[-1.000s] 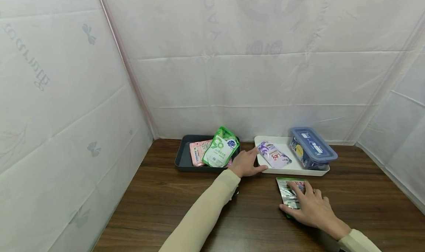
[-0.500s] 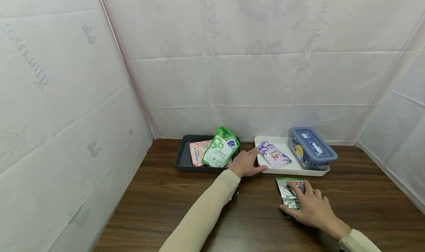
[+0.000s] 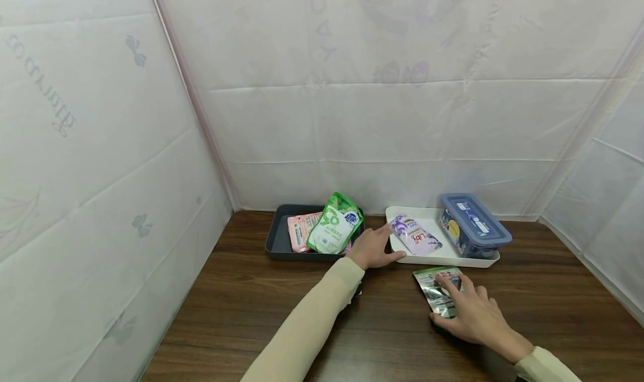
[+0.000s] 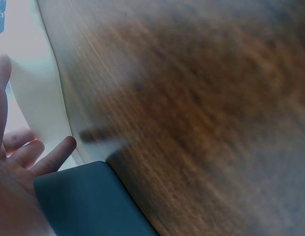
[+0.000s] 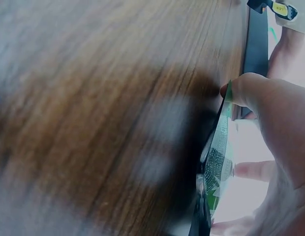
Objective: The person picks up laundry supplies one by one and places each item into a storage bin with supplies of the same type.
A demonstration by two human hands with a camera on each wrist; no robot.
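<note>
My right hand (image 3: 475, 317) holds a silver and green pouch (image 3: 439, 292) with red lettering, in front of the white tray. In the right wrist view, the thumb hooks over one edge of the pouch (image 5: 219, 157) while the fingers lie against its printed face. The pouch stands tilted, its thumb-side edge raised over the table. My left hand (image 3: 371, 249) reaches across the gap between the trays, its fingers loosely spread at the left rim of the white tray (image 3: 448, 260). Nothing is held in it. A purple Liby pouch (image 3: 416, 235) lies inside that tray, just beyond the left fingertips.
A dark grey tray (image 3: 274, 242) on the left bears a green and white pouch (image 3: 334, 225) on top of pink packs (image 3: 300, 232). At the right end of the white tray sits a blue lidded box (image 3: 473, 222). White sheeting (image 3: 382, 125) rises behind the wooden table (image 3: 241, 315).
The silver and green pouch has turned slightly and shifted a little left under my right hand. The right thumb has moved slightly right along with it. My left hand stays in place.
</note>
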